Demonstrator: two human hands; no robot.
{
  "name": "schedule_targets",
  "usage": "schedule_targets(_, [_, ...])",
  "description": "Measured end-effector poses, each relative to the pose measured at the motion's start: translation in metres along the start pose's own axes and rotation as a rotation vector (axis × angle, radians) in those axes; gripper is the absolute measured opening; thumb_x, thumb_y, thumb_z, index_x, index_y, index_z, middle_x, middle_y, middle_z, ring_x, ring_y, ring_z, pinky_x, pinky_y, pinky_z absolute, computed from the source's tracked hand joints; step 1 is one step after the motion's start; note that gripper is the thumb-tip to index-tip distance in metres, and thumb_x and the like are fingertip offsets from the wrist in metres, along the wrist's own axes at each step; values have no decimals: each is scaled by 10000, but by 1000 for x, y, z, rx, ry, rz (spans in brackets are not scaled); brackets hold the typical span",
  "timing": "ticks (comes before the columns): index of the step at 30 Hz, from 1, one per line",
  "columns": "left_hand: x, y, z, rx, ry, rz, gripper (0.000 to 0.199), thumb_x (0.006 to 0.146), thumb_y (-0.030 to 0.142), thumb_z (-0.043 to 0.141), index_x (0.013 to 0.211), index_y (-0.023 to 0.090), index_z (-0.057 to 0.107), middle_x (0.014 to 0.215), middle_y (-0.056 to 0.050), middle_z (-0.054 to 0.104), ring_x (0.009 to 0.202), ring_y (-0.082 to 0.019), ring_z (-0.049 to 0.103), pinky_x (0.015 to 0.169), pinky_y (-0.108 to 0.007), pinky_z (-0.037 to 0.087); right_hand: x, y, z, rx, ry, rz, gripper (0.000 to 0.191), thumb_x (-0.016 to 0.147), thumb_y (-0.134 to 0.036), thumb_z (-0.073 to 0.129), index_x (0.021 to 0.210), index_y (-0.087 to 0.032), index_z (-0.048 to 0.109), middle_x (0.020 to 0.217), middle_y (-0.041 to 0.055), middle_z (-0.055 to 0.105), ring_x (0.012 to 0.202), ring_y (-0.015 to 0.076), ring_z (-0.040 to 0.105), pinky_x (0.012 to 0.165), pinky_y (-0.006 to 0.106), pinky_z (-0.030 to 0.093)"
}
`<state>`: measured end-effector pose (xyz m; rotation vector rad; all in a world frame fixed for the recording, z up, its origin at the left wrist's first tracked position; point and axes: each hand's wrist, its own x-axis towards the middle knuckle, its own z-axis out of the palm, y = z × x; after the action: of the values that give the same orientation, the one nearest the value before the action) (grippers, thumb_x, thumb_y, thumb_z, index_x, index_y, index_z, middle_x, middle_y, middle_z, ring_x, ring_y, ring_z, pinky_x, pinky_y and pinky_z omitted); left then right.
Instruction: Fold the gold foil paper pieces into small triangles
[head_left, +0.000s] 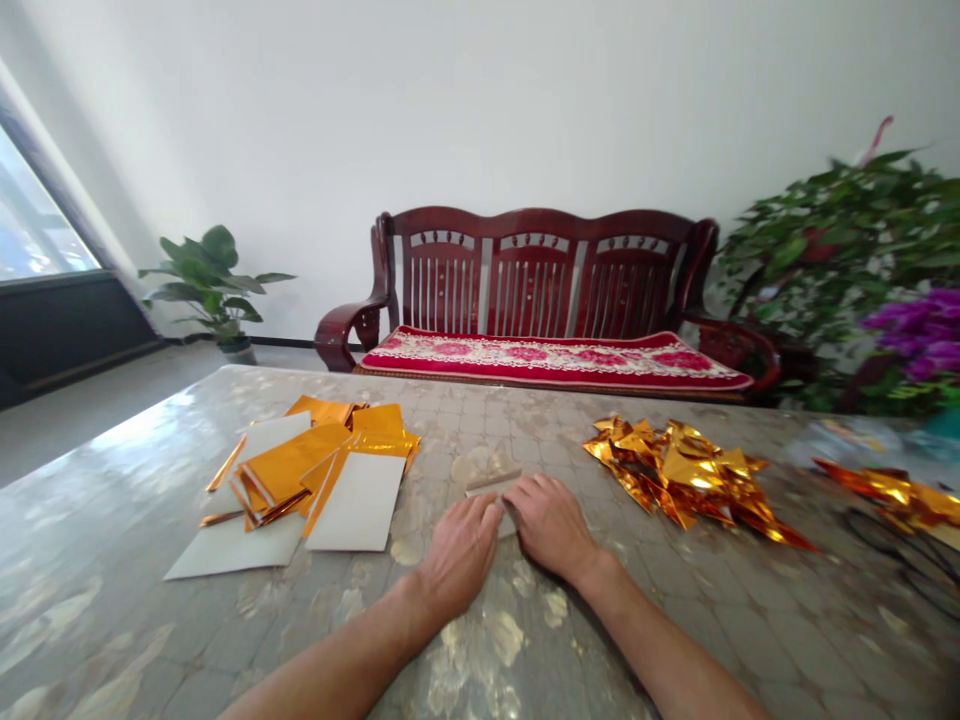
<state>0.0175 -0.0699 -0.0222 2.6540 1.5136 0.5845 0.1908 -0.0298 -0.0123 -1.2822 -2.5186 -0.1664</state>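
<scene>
1. Locating your left hand [456, 556] and right hand [551, 525]: both lie palm-down at the near centre of the table, side by side and almost touching.
2. Fingers: on each hand they are held narrow, close together, and rest on the folded sheet [491, 490]. You cannot tell how firm the contact is.
3. Folded sheet: it is pale-backed with a gold strip along its far edge, lies flat on the table, and is partly hidden under your fingertips.
4. Work surface: the glossy table top [135, 560] carries a mottled grey and gold pattern.
5. Left of your hands: a loose stack of gold foil sheets [292, 470] overlaps white-backed sheets [358, 500].
6. Right of your hands: a heap of folded gold foil pieces [682, 470] lies just beside your right hand. A second foil heap [892, 490] sits near the right table edge.
7. Room: a dark red wooden bench [540, 260] with a red floral cushion [555, 360] stands against the white wall [300, 120]. A potted plant [210, 285] stands to its left, below a window [37, 210]. A leafy plant with purple flowers [825, 250] fills the right side.
</scene>
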Motion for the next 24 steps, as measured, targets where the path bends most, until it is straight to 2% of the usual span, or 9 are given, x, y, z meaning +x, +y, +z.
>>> schedule_targets(3, [3,-5,-3,68,-51,-12,139,942,178,452,1049,197,540,1187,-87,607,1130,-244,553,975,-398,447,-2,7,-7,67,-2,-14,124,848,-241,621,959,-235,677,948,50,666,951,238,517,829,370,366])
schedule_targets(5, [2,-7,-8,79,-76,-7,111,937,241,498,1035,202,533,1159,-79,611,1115,-249,555,963,-393,441,-4,15,-12,134,-15,-49,192,799,-276,678,988,-246,688,986,35,685,1007,241,522,892,386,367])
schedule_targets(9, [1,-8,-15,72,-122,-1,164,887,298,587,1012,210,530,1136,-73,619,1082,-250,566,951,-380,429,-8,29,-14,224,-27,-117,258,775,-229,680,1030,-260,697,1081,20,705,1070,225,536,985,407,353])
schedule_targets(13, [2,-9,-18,46,-141,-13,218,856,327,618,1019,213,530,1108,-73,635,1073,-252,577,930,-361,438,-7,31,-3,217,13,-141,124,848,-206,632,950,-222,699,999,44,715,1012,213,568,953,388,390])
schedule_targets(19, [6,-18,-15,2,-143,-73,125,890,215,536,1012,223,560,997,-45,668,995,-212,618,867,-314,446,-3,26,7,226,59,-97,158,928,-190,528,895,-194,683,908,60,700,904,189,597,867,343,437])
schedule_targets(22, [8,-25,-10,-1,-117,-69,150,937,188,468,993,222,603,987,-44,687,982,-198,631,864,-306,444,-6,29,3,262,44,-83,99,891,-204,588,926,-206,680,944,51,700,932,196,596,886,351,434])
schedule_targets(24, [9,-28,-8,6,-96,-77,205,977,227,422,951,217,626,949,-45,699,949,-197,642,856,-309,445,-9,32,0,285,25,-74,169,831,-244,672,998,-217,671,1000,47,694,981,211,589,914,367,428])
